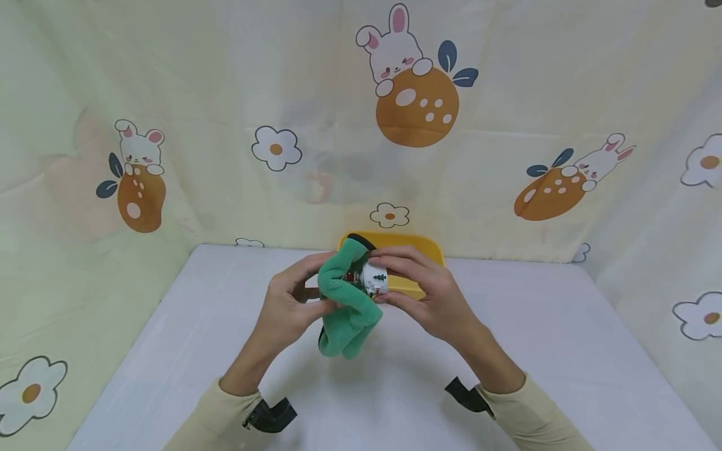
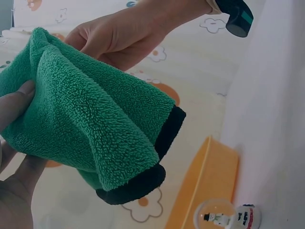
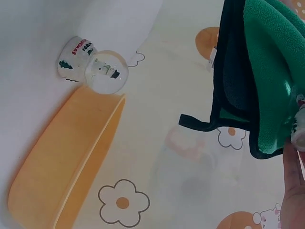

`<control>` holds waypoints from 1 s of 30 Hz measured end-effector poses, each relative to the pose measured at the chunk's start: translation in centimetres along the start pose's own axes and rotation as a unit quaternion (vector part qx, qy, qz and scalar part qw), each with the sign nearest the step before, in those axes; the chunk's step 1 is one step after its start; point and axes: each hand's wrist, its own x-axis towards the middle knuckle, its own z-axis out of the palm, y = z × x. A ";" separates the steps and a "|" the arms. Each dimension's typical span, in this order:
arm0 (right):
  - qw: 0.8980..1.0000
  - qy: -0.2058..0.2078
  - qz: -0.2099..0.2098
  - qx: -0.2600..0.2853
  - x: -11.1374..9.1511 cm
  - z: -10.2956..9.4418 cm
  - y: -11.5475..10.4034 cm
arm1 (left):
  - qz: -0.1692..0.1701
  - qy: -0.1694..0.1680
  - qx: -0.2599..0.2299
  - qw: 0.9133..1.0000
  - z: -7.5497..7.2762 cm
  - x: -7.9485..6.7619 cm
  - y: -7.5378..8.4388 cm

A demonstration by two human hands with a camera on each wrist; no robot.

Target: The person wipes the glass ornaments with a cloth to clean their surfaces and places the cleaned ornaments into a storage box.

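Note:
My left hand (image 1: 290, 300) holds a green plush cloth (image 1: 345, 319) with black edging, folded around the ball end of a small snow globe. The globe's white base (image 1: 375, 280), printed with dark green trees, sticks out of the cloth toward the right. My right hand (image 1: 437, 299) grips that base between thumb and fingers. Most of the ball is covered by cloth. In the right wrist view, part of the white base (image 3: 299, 129) shows at the right edge, beside the cloth (image 3: 271, 71). The left wrist view shows the cloth hiding the globe.
Behind the hands, a yellow plastic bin (image 1: 431, 247) stands near the back of the white table (image 1: 564, 351). A second snow globe (image 3: 76, 59), with a snowman inside, is beside the bin in both wrist views. A patterned curtain (image 1: 316, 75) closes off the back and sides.

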 end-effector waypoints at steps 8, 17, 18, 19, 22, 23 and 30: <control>1.000 0.003 -0.013 -0.020 0.2 -0.2 0.0 | -0.014 0.007 -0.015 1.000 0.1 0.1 0.0; 1.000 -0.014 0.022 -0.004 0.0 -0.6 -0.2 | -0.037 0.019 -0.021 0.999 0.5 -0.1 -0.1; 1.000 -0.014 0.025 0.000 0.0 -0.6 -0.2 | -0.035 0.017 -0.020 0.999 0.6 -0.1 -0.1; 0.999 -0.014 0.028 0.005 -0.1 -0.6 -0.2 | -0.033 0.015 -0.018 0.999 0.6 -0.1 0.0; 0.999 -0.014 0.035 0.014 -0.2 -0.7 -0.1 | -0.029 0.006 -0.004 1.000 0.7 -0.1 -0.1; 0.999 -0.014 0.039 0.017 -0.3 -0.7 0.0 | -0.028 0.004 0.001 1.000 0.8 -0.1 0.0; 0.996 -0.021 0.079 0.037 -0.4 -1.0 0.0 | -0.008 -0.008 0.047 0.999 0.9 -0.1 0.0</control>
